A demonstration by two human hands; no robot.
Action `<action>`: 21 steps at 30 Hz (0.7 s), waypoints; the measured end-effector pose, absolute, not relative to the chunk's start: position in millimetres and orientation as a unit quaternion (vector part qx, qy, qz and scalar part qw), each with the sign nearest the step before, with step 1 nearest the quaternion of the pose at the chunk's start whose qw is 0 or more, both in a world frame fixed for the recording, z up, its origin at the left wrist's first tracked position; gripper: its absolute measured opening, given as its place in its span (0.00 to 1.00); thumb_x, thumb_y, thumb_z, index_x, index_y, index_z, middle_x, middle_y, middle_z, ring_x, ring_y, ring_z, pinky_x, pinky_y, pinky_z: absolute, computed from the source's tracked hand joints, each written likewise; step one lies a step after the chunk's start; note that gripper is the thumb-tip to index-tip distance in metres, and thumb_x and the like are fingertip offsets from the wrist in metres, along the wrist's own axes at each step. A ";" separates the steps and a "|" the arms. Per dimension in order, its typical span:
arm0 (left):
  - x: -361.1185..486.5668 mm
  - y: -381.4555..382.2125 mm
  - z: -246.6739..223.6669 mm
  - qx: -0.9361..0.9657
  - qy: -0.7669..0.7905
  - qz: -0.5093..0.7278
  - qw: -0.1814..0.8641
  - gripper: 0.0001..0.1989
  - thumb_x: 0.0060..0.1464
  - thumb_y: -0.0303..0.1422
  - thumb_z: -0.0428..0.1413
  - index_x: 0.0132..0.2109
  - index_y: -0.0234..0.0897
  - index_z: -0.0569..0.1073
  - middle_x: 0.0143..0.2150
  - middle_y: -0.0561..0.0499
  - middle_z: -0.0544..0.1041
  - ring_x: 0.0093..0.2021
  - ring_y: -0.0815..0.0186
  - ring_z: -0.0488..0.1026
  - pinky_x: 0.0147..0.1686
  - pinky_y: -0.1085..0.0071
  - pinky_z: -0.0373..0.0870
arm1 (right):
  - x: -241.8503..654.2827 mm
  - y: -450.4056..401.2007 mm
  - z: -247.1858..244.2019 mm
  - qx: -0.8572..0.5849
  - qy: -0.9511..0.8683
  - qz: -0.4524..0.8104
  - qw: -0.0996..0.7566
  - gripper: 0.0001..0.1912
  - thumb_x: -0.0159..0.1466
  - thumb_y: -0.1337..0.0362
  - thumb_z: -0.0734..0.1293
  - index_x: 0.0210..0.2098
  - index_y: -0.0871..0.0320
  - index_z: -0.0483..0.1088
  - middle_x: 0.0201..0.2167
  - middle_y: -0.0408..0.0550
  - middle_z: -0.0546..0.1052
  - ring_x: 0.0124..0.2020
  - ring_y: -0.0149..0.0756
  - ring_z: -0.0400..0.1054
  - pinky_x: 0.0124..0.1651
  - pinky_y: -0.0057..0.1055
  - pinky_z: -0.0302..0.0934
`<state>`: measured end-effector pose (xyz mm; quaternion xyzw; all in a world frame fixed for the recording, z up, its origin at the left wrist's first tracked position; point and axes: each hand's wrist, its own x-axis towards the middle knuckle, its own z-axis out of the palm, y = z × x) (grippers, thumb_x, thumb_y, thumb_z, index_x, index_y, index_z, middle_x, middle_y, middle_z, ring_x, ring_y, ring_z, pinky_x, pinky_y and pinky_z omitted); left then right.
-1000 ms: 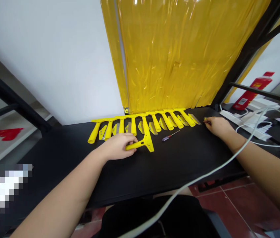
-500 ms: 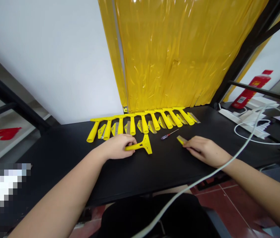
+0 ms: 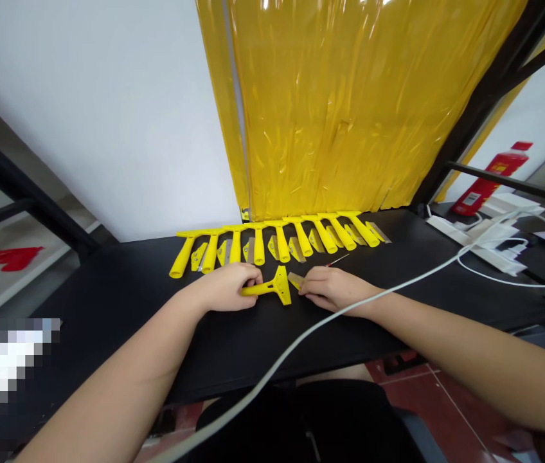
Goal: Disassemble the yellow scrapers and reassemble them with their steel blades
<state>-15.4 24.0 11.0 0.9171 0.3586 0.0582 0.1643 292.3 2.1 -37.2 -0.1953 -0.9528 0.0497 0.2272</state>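
My left hand is closed around the handle of a yellow scraper handle, whose wide head points right. Just right of that head, my right hand pinches a small yellow scraper blade holder with a metal blade in it. A narrow gap seems to separate the two parts. Behind my right hand lies a screwdriver, its grip hidden by the hand. Along the back of the table runs a row of several yellow scraper handles, with bladed yellow pieces lying between them.
The black table has its front edge near my lap. A white cable hangs across the view, in front of my right forearm. At the right stand a red bottle and white power strips. A yellow plastic curtain hangs behind.
My right hand has moved left with the blade holder, from beside the screwdriver to close by the scraper head. My left hand has stayed nearly in place, still gripping the handle.
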 end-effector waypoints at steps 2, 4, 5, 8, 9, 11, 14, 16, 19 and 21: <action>-14.5 23.3 11.3 0.917 0.359 0.057 0.167 0.06 0.47 0.29 0.57 0.36 0.40 0.73 0.30 0.55 0.70 0.29 0.65 0.65 0.28 0.69 0.57 | 287.7 7.8 -35.6 -0.192 -0.953 0.037 0.232 0.09 0.72 0.69 0.63 0.47 0.57 0.75 0.42 0.53 0.79 0.45 0.42 0.73 0.50 0.41 0.71; -13.7 22.5 12.0 0.916 0.359 0.054 0.168 0.06 0.47 0.30 0.57 0.36 0.40 0.73 0.30 0.54 0.70 0.29 0.66 0.64 0.28 0.69 0.57 | 286.5 11.7 -32.9 -0.202 -0.944 0.005 0.262 0.08 0.71 0.68 0.64 0.47 0.56 0.74 0.42 0.53 0.78 0.44 0.43 0.71 0.50 0.42 0.70; -13.5 22.2 12.4 0.916 0.360 0.051 0.168 0.06 0.47 0.30 0.57 0.36 0.40 0.73 0.30 0.54 0.71 0.29 0.65 0.65 0.29 0.69 0.58 | 287.5 13.6 -30.9 -0.210 -0.935 -0.016 0.286 0.07 0.70 0.68 0.65 0.47 0.55 0.73 0.42 0.52 0.77 0.44 0.43 0.71 0.49 0.43 0.69; -13.6 22.0 13.0 0.917 0.361 0.042 0.167 0.06 0.48 0.30 0.57 0.37 0.40 0.73 0.33 0.53 0.73 0.31 0.64 0.67 0.31 0.69 0.59 | 297.0 22.9 -21.6 -0.229 -0.899 -0.095 0.360 0.08 0.68 0.69 0.67 0.45 0.52 0.72 0.41 0.50 0.76 0.42 0.44 0.70 0.46 0.44 0.66; -13.8 22.3 12.8 0.917 0.360 0.040 0.167 0.07 0.48 0.30 0.56 0.37 0.40 0.73 0.34 0.53 0.74 0.31 0.64 0.68 0.31 0.69 0.59 | 302.1 28.3 -17.2 -0.237 -0.885 -0.121 0.382 0.08 0.67 0.68 0.68 0.45 0.51 0.72 0.42 0.51 0.76 0.42 0.45 0.70 0.46 0.45 0.66; -14.3 23.2 11.7 0.917 0.359 0.038 0.168 0.07 0.48 0.31 0.56 0.37 0.40 0.73 0.33 0.53 0.73 0.31 0.64 0.67 0.30 0.69 0.59 | 314.4 43.9 -6.2 -0.268 -0.846 -0.158 0.434 0.07 0.65 0.67 0.70 0.42 0.51 0.72 0.42 0.51 0.76 0.43 0.47 0.70 0.46 0.48 0.65; -14.8 24.5 9.7 0.914 0.362 0.041 0.177 0.06 0.48 0.31 0.57 0.36 0.40 0.71 0.30 0.54 0.71 0.29 0.65 0.65 0.29 0.69 0.57 | 338.5 76.5 16.2 -0.364 -0.723 -0.114 0.576 0.07 0.65 0.58 0.73 0.37 0.50 0.72 0.38 0.50 0.76 0.45 0.49 0.69 0.52 0.51 0.63; -14.7 24.7 9.2 0.911 0.368 0.042 0.183 0.06 0.47 0.32 0.57 0.36 0.40 0.71 0.30 0.54 0.70 0.28 0.65 0.65 0.28 0.69 0.57 | 358.8 99.4 35.1 -0.394 -0.658 -0.107 0.632 0.11 0.69 0.50 0.68 0.41 0.49 0.70 0.41 0.51 0.75 0.45 0.48 0.67 0.50 0.50 0.62; -14.1 24.3 10.0 0.908 0.375 0.039 0.185 0.06 0.47 0.32 0.57 0.36 0.40 0.71 0.29 0.54 0.70 0.28 0.65 0.64 0.28 0.69 0.56 | 393.1 125.4 65.9 -0.427 -0.566 -0.045 0.704 0.21 0.69 0.36 0.58 0.38 0.43 0.68 0.31 0.47 0.71 0.40 0.49 0.67 0.38 0.46 0.61; -13.8 24.1 10.9 0.907 0.375 0.036 0.186 0.06 0.48 0.32 0.57 0.35 0.40 0.71 0.29 0.55 0.69 0.28 0.66 0.64 0.28 0.70 0.56 | 410.7 134.6 82.8 -0.425 -0.583 0.136 0.679 0.22 0.61 0.32 0.66 0.30 0.41 0.66 0.21 0.45 0.64 0.36 0.48 0.67 0.31 0.42 0.55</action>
